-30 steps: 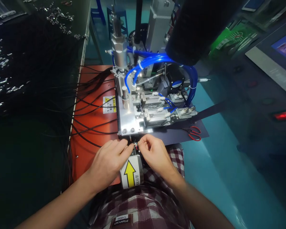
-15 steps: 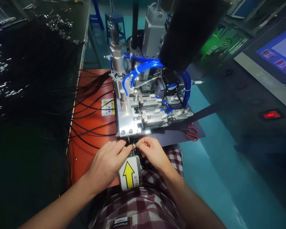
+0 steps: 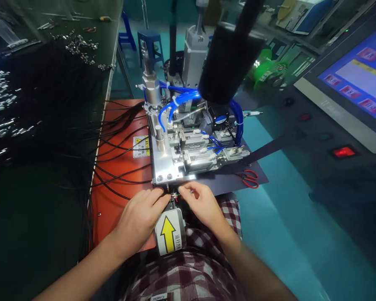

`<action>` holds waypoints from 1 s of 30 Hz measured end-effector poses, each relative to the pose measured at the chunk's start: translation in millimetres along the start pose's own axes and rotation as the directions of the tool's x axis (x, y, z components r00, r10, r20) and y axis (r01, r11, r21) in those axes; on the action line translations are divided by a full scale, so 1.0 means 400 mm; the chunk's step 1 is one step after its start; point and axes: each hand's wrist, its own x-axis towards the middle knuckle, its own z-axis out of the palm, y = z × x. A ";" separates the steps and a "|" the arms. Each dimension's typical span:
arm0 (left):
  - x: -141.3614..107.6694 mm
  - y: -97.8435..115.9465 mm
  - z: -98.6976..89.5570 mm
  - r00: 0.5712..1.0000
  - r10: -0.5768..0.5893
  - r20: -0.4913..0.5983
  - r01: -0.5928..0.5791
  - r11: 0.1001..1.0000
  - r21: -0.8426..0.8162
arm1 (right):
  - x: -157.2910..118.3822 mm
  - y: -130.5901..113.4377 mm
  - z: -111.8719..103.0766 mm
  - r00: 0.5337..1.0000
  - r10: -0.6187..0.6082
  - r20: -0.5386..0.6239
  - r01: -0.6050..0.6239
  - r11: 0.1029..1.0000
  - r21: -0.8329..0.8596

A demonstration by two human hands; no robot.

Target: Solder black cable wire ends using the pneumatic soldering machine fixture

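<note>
Small cluster of thin red, white and greenish wires (image 3: 176,197) between two hands, at front edge of silver metal machine (image 3: 166,161), just above black fixture (image 3: 173,205). Long axis roughly sideways; loose ends fan from left hand (image 3: 141,213) toward right hand (image 3: 203,204), red strand angling toward wearer. Finer detail too small to tell. Left hand: fingers curled, thumb and forefinger pinched on wires. Right hand: thumb and forefinger tips together; cannot tell whether strand sits between.

Red-orange tabletop (image 3: 108,209) under black cables (image 3: 133,112) and warning label (image 3: 141,146), dark panel (image 3: 227,181) under red-handled scissors (image 3: 245,175).
</note>
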 end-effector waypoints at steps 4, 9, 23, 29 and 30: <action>-0.005 -0.001 0.003 1.000 -0.011 0.008 0.011 1.000 -0.006 | -0.007 -0.008 0.029 0.987 -0.093 -0.129 0.073 0.986 -0.152; -0.005 -0.001 0.003 1.000 -0.020 0.007 0.020 0.999 -0.035 | -0.014 0.003 0.055 0.977 -0.102 -0.190 0.087 0.992 -0.088; -0.005 -0.005 0.004 1.000 -0.023 -0.006 0.022 0.998 -0.067 | 0.004 0.026 0.040 0.962 0.269 0.052 -0.258 0.824 0.505; -0.004 -0.002 0.002 1.000 -0.023 -0.004 0.023 0.996 -0.082 | -0.043 0.034 0.035 0.985 0.168 -0.043 -0.135 0.899 0.417; -0.004 -0.002 0.003 1.000 -0.029 -0.004 0.028 0.996 -0.083 | -0.048 0.029 0.036 0.989 0.148 -0.014 -0.131 0.914 0.383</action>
